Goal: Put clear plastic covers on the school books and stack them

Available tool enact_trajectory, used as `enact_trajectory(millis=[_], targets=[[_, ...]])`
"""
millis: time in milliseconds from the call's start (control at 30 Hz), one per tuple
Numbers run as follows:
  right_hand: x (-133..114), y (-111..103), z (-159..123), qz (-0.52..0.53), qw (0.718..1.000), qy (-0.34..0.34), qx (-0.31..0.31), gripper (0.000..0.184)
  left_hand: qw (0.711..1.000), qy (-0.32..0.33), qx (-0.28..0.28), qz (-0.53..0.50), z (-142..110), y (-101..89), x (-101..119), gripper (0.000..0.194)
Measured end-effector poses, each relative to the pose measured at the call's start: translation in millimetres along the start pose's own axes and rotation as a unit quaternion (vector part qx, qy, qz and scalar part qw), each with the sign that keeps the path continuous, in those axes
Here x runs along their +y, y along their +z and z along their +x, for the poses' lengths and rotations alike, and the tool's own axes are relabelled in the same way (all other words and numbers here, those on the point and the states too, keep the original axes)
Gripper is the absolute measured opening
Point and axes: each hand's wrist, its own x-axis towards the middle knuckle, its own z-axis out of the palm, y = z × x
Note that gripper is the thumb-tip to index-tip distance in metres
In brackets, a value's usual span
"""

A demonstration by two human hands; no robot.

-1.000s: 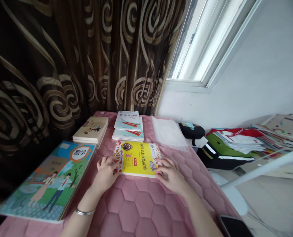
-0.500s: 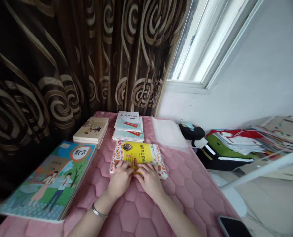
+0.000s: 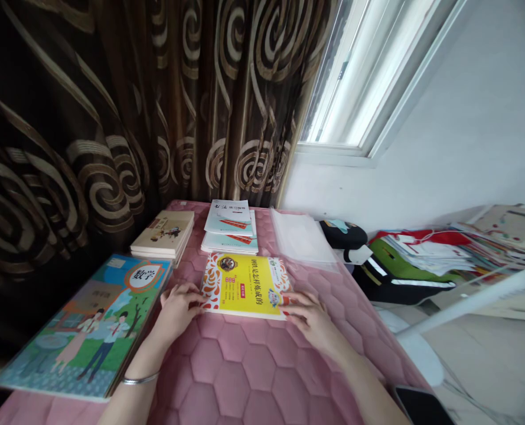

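A yellow book with orange-and-white leafy side bands lies flat, its long side toward me. At its left edge is my left hand, a silver bangle on the wrist and bent fingertips gripping the border. My right hand grips the opposite edge, fingers over the cover near the lower right corner. The underside of the book and parts of both thumbs are hidden. Close to my left forearm rests a stack of large blue-green math textbooks.
Behind the textbooks is a stack of small tan books. White booklets lie beyond the yellow book, beside clear plastic sleeves. A phone sits at the pink padded tabletop's right edge. Bags and papers crowd the right side.
Both hands have moved apart from the middle of the yellow book's near side out to its left and right edges. More of the cover now shows.
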Motion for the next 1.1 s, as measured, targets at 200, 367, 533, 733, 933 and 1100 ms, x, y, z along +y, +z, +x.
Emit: enact_trajectory(millis=[200, 367, 533, 733, 933, 1100], targets=[[19.8, -7.4, -4.6, 0.151, 0.987, -0.012, -0.045, 0.034, 0.999, -0.003, -0.037, -0.031, 1.3, -4.7, 1.8, 0.027], [16.0, -13.2, -4.5, 0.183, 0.981, -0.021, -0.054, 0.031, 0.998, 0.003, -0.043, -0.034, 1.1, -6.8, 2.5, 0.029], [8.0, -21.9, 13.4, 0.107, 0.993, -0.038, -0.021, 0.025, 0.998, -0.007, -0.043, -0.040, -0.5, -8.4, 5.3, 0.022], [-19.4, -19.4, 83.3, -0.069, 0.998, -0.014, 0.003, 0.029, 0.999, -0.027, -0.012, -0.016, -1.9, -1.1, 12.9, 0.027], [-30.0, -6.4, 140.2, -0.140, 0.986, 0.068, -0.060, 0.034, 1.000, -0.021, -0.003, -0.006, -2.0, 4.7, 12.4, 0.027], [-26.4, -7.0, 146.1, -0.153, 0.980, 0.093, -0.087, 0.029, 1.000, -0.019, 0.004, 0.000, -1.6, 0.5, 8.7, 0.029]])
